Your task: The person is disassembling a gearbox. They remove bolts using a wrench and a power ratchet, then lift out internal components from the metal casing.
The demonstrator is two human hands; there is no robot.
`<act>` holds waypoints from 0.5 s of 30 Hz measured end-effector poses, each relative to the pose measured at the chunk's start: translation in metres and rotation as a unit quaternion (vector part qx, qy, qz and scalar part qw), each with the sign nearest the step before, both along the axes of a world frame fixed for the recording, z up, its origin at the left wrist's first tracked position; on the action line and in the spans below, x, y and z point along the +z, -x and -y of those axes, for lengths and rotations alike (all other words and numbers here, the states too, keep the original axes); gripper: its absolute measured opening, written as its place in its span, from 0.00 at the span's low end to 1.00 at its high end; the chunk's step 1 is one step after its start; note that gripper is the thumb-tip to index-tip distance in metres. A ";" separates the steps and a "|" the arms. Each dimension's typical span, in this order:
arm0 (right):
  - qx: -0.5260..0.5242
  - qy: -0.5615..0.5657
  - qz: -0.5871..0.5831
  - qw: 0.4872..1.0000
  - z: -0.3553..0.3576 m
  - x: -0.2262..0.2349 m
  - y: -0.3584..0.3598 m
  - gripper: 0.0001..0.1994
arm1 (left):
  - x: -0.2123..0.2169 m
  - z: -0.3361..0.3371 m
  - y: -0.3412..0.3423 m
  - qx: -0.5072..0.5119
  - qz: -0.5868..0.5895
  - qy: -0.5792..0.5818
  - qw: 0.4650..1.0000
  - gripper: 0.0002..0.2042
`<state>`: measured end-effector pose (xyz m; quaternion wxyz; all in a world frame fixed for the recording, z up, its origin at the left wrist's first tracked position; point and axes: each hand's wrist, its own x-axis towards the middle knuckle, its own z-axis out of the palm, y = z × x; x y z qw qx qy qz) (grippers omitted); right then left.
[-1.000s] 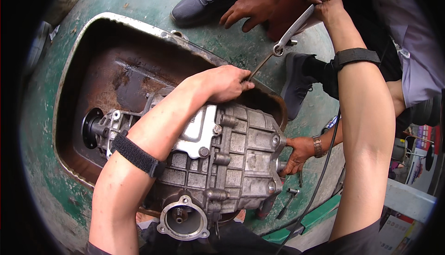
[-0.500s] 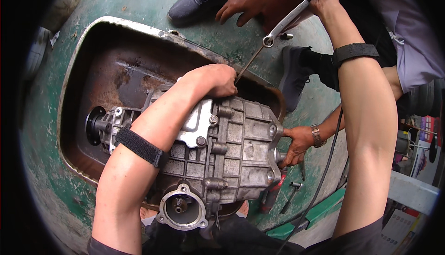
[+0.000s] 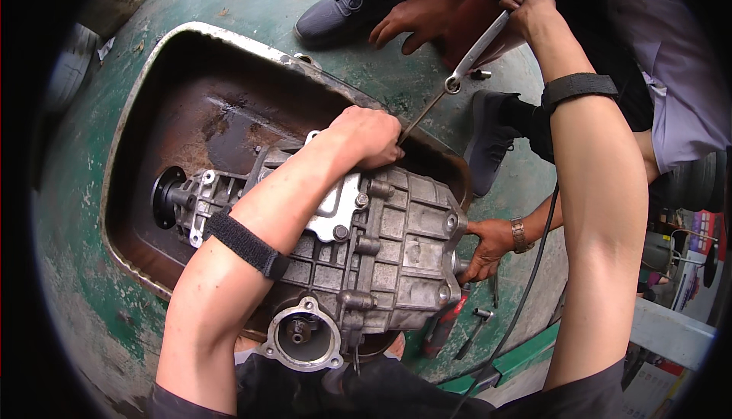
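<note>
single head view, looking steeply down, close over gearbox (image 3: 366, 259)

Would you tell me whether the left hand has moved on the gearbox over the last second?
No. The left hand stays closed on the rod at the far top edge of the gearbox, beside the bright cover plate.

The gearbox (image 3: 366, 259) is dull grey cast metal, ribbed and grimy. Beneath it, the tray (image 3: 206, 114) is rusty, stained steel. Above the gearbox, the wrench (image 3: 476, 53) is polished, shiny metal.
</note>
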<state>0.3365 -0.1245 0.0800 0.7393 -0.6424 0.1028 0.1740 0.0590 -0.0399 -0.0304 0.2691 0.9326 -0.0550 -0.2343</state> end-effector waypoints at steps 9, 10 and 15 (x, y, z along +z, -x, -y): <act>-0.052 0.012 -0.031 0.998 0.009 0.012 0.002 0.11 | 0.104 0.032 0.140 0.109 -0.006 -0.061 0.992 0.41; -0.036 -0.009 -0.045 0.998 0.010 0.015 0.002 0.11 | 0.102 0.033 0.144 0.160 -0.011 -0.058 0.985 0.44; -0.002 0.027 -0.050 0.998 0.018 0.017 0.004 0.15 | 0.066 0.039 0.126 0.334 -0.049 -0.100 0.936 0.51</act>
